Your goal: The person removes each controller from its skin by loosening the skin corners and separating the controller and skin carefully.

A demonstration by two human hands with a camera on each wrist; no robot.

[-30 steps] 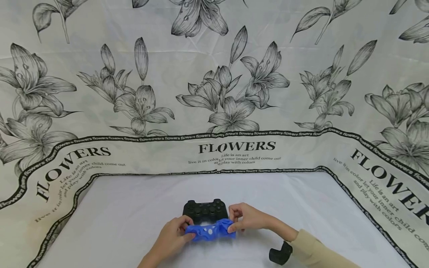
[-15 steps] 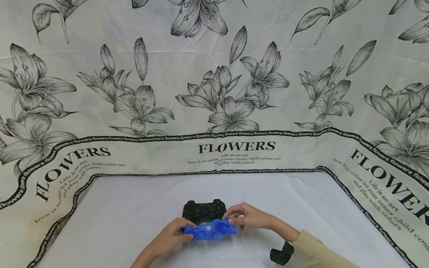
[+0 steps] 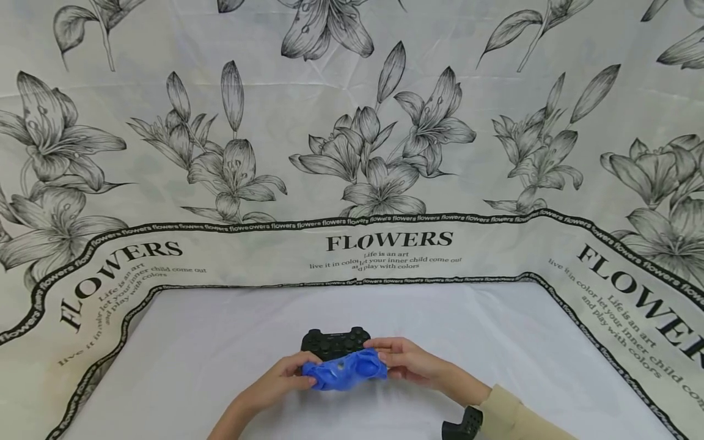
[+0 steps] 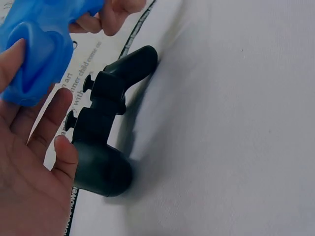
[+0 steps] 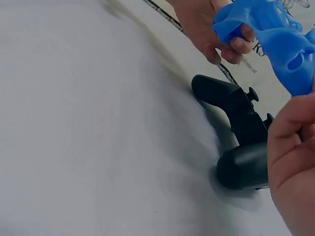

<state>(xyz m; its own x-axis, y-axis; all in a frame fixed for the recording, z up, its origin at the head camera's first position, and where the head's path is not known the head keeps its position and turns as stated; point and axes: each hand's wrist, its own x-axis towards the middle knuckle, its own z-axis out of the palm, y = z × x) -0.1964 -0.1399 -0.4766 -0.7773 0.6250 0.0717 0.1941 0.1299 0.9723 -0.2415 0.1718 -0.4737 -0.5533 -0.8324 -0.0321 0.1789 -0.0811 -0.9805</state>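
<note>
A soft blue silicone controller cover (image 3: 346, 371) is stretched between my two hands, raised off the cloth. My left hand (image 3: 277, 382) pinches its left end, the thumb pressing on the blue surface in the left wrist view. At the other end my right hand (image 3: 412, 362) grips the cover between thumb and fingers. Just behind it a black game controller (image 3: 332, 343) lies on the white cloth, its near part hidden by the cover in the head view. Both thumbsticks and a rounded grip of the controller (image 4: 101, 169) show in the left wrist view, apart from the cover.
A white cloth (image 3: 220, 324) covers the table. Around its back and sides hangs a floral curtain (image 3: 264, 250) with printed lettering. A black device (image 3: 463, 423) sits by the right sleeve (image 3: 517, 412).
The blue cover has risen slightly and turned, with its hollow openings facing differently. My right hand's fingers have shifted round its right end. The black controller stays where it was.
</note>
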